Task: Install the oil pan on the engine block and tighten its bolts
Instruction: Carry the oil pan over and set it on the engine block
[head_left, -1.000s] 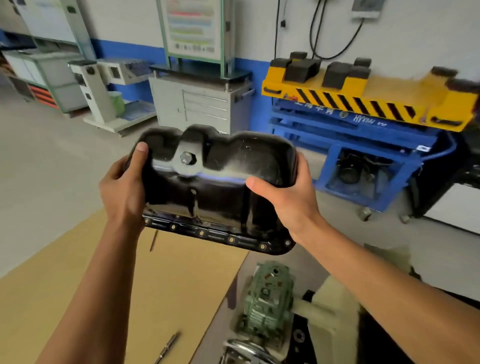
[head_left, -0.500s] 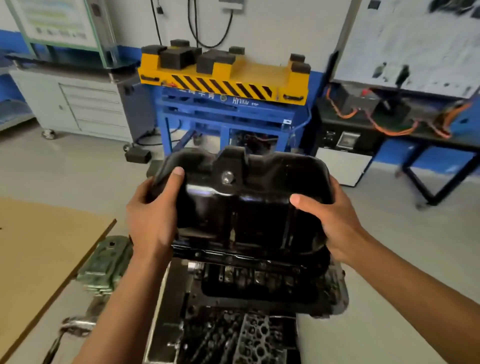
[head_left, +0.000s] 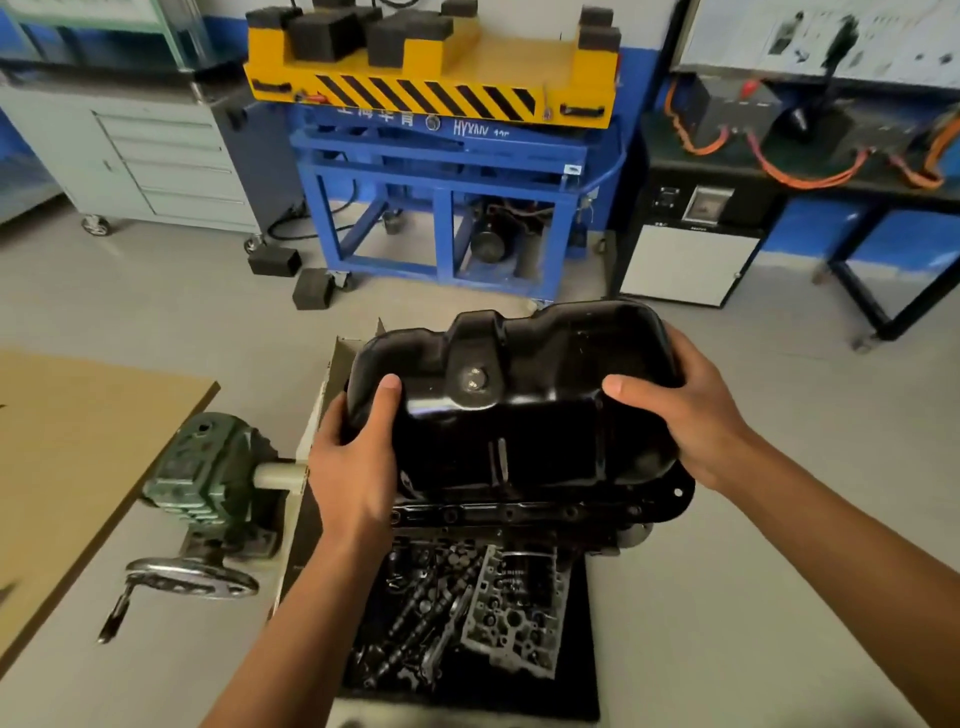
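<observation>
We're carrying the oil pan (head_left: 519, 405) sump-side up, one grip per end. The left grip (head_left: 358, 467) is wrapping the left wall and the right grip (head_left: 696, 415) is clasping the right, thumbs on the near face. Holding it by the ends is likely keeping the flange level and its bolt holes in sight. The pan is sitting right over the engine block (head_left: 613, 535); whether it's seated, we can't tell. No bolts are showing yet.
</observation>
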